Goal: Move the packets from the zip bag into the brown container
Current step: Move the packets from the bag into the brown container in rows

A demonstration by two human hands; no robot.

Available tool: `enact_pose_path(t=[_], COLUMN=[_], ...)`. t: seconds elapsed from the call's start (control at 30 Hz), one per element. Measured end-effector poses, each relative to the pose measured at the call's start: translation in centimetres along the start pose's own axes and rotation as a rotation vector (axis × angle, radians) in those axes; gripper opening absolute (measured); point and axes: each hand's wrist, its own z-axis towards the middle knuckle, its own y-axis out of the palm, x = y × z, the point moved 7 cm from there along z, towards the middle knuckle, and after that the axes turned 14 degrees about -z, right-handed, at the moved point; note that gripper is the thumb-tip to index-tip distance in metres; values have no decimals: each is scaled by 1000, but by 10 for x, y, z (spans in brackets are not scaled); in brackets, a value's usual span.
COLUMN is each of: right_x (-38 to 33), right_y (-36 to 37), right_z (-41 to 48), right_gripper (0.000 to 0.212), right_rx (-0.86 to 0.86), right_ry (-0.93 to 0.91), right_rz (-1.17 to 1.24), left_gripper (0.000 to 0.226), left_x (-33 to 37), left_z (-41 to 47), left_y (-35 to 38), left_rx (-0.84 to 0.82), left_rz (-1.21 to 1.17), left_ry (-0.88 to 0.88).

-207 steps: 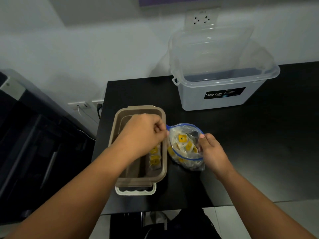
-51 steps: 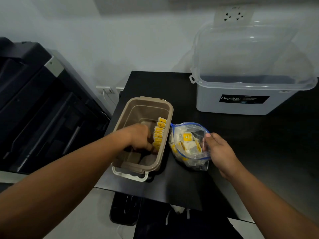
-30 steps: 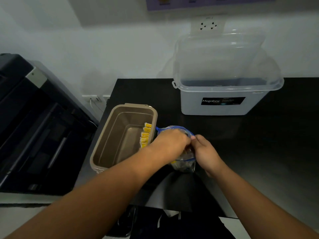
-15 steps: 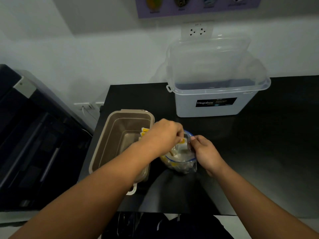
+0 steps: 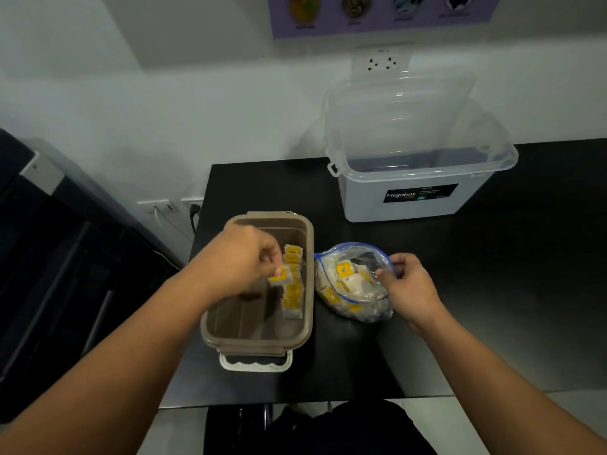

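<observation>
Packets [image 5: 343, 270], white with yellow labels, lie heaped inside the bag [image 5: 364, 307]. It sits on the table [image 5: 492, 290] just right of the container [image 5: 253, 344], its blue-edged mouth open and facing up. One packet [image 5: 278, 278] is out of it: the left hand [image 5: 239, 257] pinches it between fingertips and thumb over the container, close to the right wall. Along that wall a row [image 5: 292, 292] of more packets stands on edge, one behind another. The right hand [image 5: 410, 287] pinches the bag's rim on its right side and holds the mouth apart. A white latch [image 5: 256, 362] juts from the container's near end. Farther back on the table, well apart, stands a clear box [image 5: 417, 192] labelled Megabox, its clear lid [image 5: 400, 110] propped upright behind it against the wall. A socket [image 5: 381, 62] shows above the lid, and a dark machine [image 5: 65, 257] stands left of the table.
</observation>
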Motion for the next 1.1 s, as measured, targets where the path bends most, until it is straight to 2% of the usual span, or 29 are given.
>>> enact_pose_path(t=[0.2,0.33,0.4,0.53,0.67,0.83,1.1], right_x=[23,33,32,27,26,28,21], right_y=[-5,6,13,16,16,25,22], right_z=[-12,-21,-26,-29,-32,-31,-30], right_gripper=[47,39,31,21,23,40,28], right_rx=[128,9,-45,9,58,-24,-59], right_ry=[173,286,307,272,283,378,388], right_rz=[-84,42,84,117,242,516,534], left_gripper=[8,17,19,16,10,15,10], left_x=[-37,-44,-42,-37,-34,-31,-20], left_z=[9,15,18,26,28,25,19], left_y=[58,82,88,90,89,91,66], left_rx=[-243,-305,-307,-284,-245,-257,-164], left_rz=[41,143,186,265,294,299,255], left_ry=[-76,-51,-35,-40,-54,-74,-93])
